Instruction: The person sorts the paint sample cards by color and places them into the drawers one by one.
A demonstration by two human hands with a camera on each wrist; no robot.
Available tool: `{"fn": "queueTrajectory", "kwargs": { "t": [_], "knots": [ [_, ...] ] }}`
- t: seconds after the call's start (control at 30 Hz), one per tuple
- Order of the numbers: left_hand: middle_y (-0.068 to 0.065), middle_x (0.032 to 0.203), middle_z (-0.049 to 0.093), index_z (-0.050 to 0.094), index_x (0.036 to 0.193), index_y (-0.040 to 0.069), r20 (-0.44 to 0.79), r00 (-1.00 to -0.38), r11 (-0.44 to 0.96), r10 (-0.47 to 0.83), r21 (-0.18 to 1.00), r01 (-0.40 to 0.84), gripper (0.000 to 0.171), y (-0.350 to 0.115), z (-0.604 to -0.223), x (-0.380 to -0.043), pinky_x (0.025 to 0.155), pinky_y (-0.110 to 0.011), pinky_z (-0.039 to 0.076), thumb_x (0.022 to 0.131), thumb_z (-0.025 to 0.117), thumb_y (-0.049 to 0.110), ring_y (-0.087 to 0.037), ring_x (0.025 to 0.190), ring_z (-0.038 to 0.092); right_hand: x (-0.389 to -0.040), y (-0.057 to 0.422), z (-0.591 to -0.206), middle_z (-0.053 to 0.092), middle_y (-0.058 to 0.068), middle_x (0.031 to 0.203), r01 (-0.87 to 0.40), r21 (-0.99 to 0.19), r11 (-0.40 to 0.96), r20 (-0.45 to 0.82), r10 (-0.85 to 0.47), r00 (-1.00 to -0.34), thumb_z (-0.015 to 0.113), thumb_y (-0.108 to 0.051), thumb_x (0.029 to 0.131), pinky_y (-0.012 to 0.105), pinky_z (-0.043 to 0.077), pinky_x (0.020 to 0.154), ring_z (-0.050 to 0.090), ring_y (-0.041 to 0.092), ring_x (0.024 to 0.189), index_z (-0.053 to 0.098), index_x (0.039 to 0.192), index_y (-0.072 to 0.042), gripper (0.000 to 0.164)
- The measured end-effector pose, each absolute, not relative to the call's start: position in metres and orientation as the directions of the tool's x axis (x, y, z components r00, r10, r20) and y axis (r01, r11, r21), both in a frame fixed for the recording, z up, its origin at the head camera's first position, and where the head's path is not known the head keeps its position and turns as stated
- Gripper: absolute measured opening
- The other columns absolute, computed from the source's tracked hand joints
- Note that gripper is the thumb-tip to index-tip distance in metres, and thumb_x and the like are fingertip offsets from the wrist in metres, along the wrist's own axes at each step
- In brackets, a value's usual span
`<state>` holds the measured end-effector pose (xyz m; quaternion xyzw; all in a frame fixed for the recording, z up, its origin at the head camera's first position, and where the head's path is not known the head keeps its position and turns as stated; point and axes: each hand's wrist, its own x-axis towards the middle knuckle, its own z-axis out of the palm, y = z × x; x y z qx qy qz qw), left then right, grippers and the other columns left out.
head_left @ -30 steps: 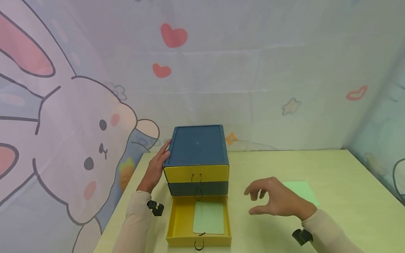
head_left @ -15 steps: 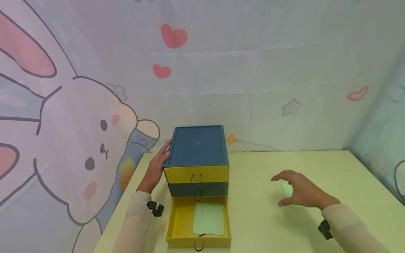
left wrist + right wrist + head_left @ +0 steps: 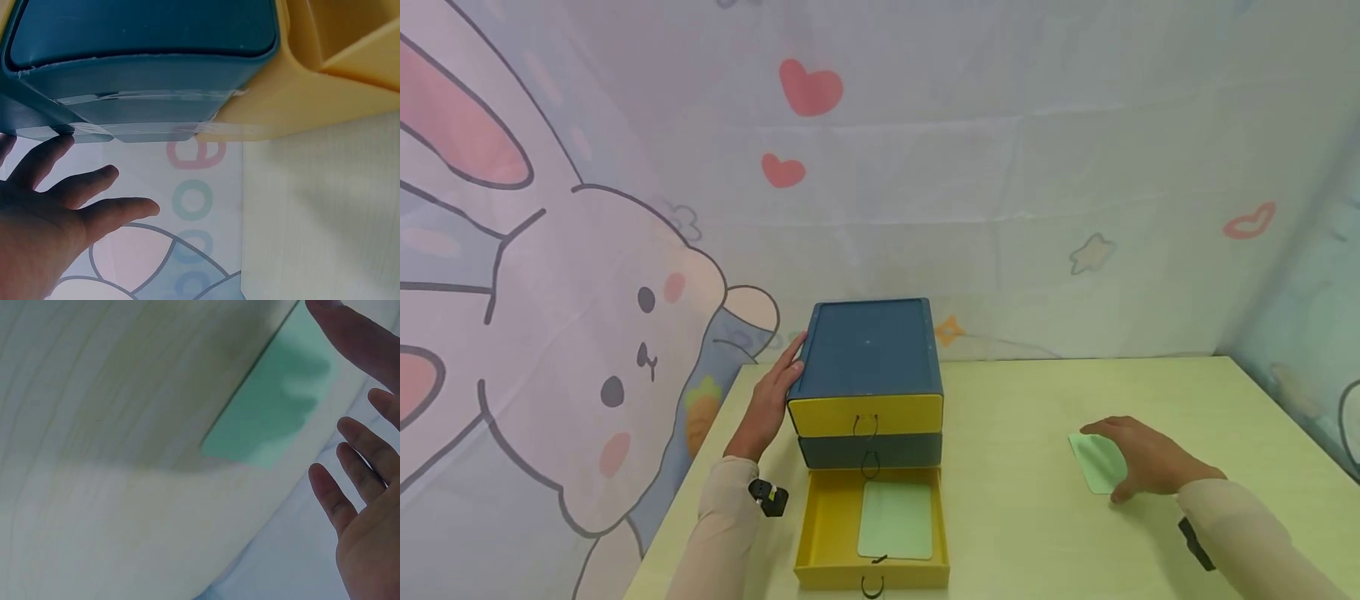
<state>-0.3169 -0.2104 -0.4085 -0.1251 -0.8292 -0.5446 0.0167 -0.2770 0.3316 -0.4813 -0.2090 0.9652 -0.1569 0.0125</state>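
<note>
A stack of drawer boxes point(image 3: 867, 346) with a blue top stands left of centre. Its bottom yellow drawer point(image 3: 831, 517) is pulled out, and a pale green sheet point(image 3: 895, 521) lies inside. Against the stack's left side rests my left hand point(image 3: 767, 408), fingers extended; in the left wrist view that hand point(image 3: 50, 219) has its fingers spread by the blue wall. On the right, my right hand point(image 3: 1157, 461) hovers over a second green sheet point(image 3: 1097, 468), thumb and fingers apart around it. The right wrist view shows this sheet point(image 3: 269, 406) flat on the table, partly shaded.
The pale yellow table point(image 3: 1007, 417) extends to both sides of the boxes. Behind it hangs a printed cloth point(image 3: 1000, 167) with a rabbit and hearts. Black loops point(image 3: 872, 587) serve as pulls on the drawer fronts.
My right hand has moved right, from beside the drawers to over the loose green sheet, and has come down close to it. The left hand stays against the stack.
</note>
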Motion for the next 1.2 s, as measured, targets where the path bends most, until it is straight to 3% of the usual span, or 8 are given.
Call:
{"fn": "queueTrajectory", "kwargs": {
  "t": [0.27, 0.5, 0.8, 1.0, 1.2],
  "knots": [
    [0.003, 0.17, 0.016, 0.02, 0.158, 0.047, 0.171, -0.966, 0.376, 0.195, 0.897, 0.235, 0.053, -0.212, -0.409, -0.317, 0.124, -0.065, 0.019, 0.107, 0.03, 0.053, -0.037, 0.156, 0.023, -0.287, 0.342, -0.497, 0.057, 0.026, 0.135, -0.377, -0.286, 0.881, 0.027, -0.386, -0.922, 0.1, -0.022, 0.042, 0.057, 0.056, 0.08, 0.058, 0.044, 0.115, 0.058, 0.133, -0.005, 0.102],
    [0.003, 0.17, 0.017, 0.02, 0.159, 0.046, 0.18, -0.965, 0.365, 0.193, 0.899, 0.241, 0.052, -0.212, -0.409, -0.317, 0.124, -0.064, 0.019, 0.107, 0.03, 0.052, -0.036, 0.156, 0.022, -0.293, 0.345, -0.492, 0.053, 0.032, 0.14, -0.321, -0.29, 0.902, -0.055, -0.35, -0.935, 0.1, -0.022, 0.045, 0.067, 0.053, 0.085, 0.052, 0.056, 0.124, 0.056, 0.136, -0.005, 0.102],
    [0.002, 0.17, 0.017, 0.02, 0.158, 0.048, 0.193, -0.959, 0.362, 0.208, 0.896, 0.259, 0.051, -0.211, -0.408, -0.317, 0.124, -0.065, 0.018, 0.108, 0.03, 0.051, -0.037, 0.156, 0.022, -0.29, 0.345, -0.481, 0.055, 0.034, 0.136, -0.311, -0.262, 0.914, -0.098, -0.346, -0.933, 0.1, -0.022, 0.049, 0.066, 0.051, 0.09, 0.056, 0.053, 0.119, 0.058, 0.133, -0.004, 0.096],
    [0.003, 0.17, 0.017, 0.021, 0.157, 0.049, 0.182, -0.961, 0.357, 0.21, 0.9, 0.249, 0.051, -0.211, -0.408, -0.317, 0.124, -0.065, 0.019, 0.107, 0.03, 0.052, -0.037, 0.156, 0.023, -0.286, 0.347, -0.48, 0.058, 0.032, 0.134, -0.329, -0.248, 0.911, -0.096, -0.361, -0.928, 0.098, -0.027, 0.051, 0.067, 0.049, 0.094, 0.054, 0.055, 0.121, 0.065, 0.124, -0.005, 0.083],
    [0.002, 0.17, 0.016, 0.02, 0.159, 0.045, 0.175, -0.963, 0.357, 0.205, 0.903, 0.24, 0.053, -0.211, -0.408, -0.316, 0.123, -0.065, 0.019, 0.107, 0.03, 0.051, -0.037, 0.156, 0.023, -0.283, 0.349, -0.48, 0.058, 0.032, 0.133, -0.356, -0.264, 0.896, -0.071, -0.386, -0.92, 0.096, -0.039, 0.055, 0.067, 0.047, 0.096, 0.053, 0.055, 0.122, 0.065, 0.124, -0.006, 0.083]
  ]
}}
